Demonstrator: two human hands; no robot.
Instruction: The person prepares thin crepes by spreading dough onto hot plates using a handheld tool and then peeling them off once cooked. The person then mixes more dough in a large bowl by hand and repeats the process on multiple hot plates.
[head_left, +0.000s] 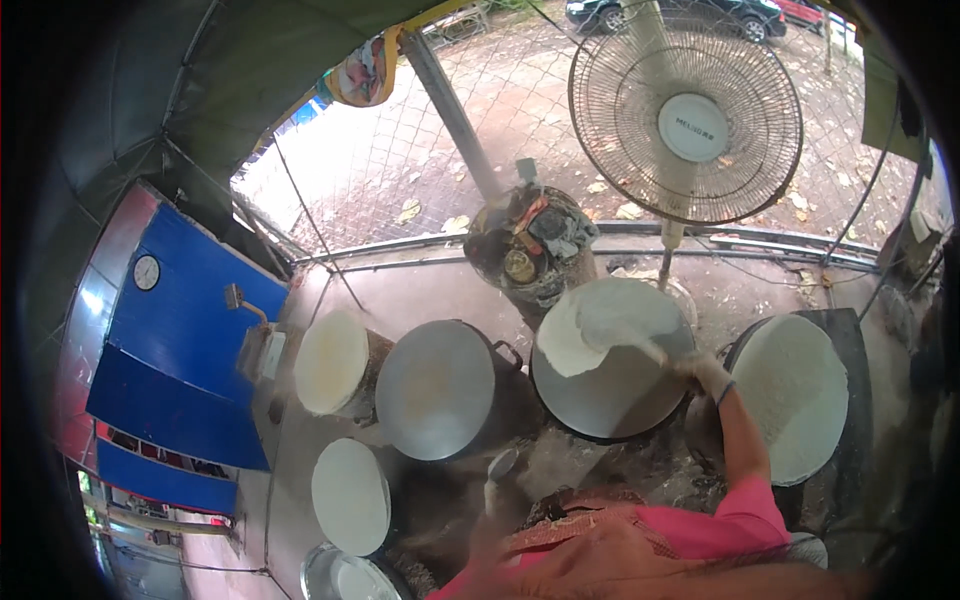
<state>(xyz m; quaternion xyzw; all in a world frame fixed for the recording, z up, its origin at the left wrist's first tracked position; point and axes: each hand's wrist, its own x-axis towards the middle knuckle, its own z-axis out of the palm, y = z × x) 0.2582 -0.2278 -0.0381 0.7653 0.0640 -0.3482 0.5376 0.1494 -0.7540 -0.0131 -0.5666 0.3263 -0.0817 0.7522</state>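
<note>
My right hand, blurred by motion, is at the right rim of a round metal griddle. It grips a pale, narrow spreader-like tool that reaches over the plate. White batter coats the griddle's far part; the near part is bare metal. Low in the view, my left hand is blurred and seems closed on the handle of a small grey tool, perhaps a scraper. On the right, another griddle is covered by a pale round sheet of batter. Left of centre, a third griddle is bare.
A round pale sheet tops a drum at left. Nearer lie a round white surface and a metal basin with white contents. A cluttered drum and a standing fan are by the wire fence. Blue panels line the left.
</note>
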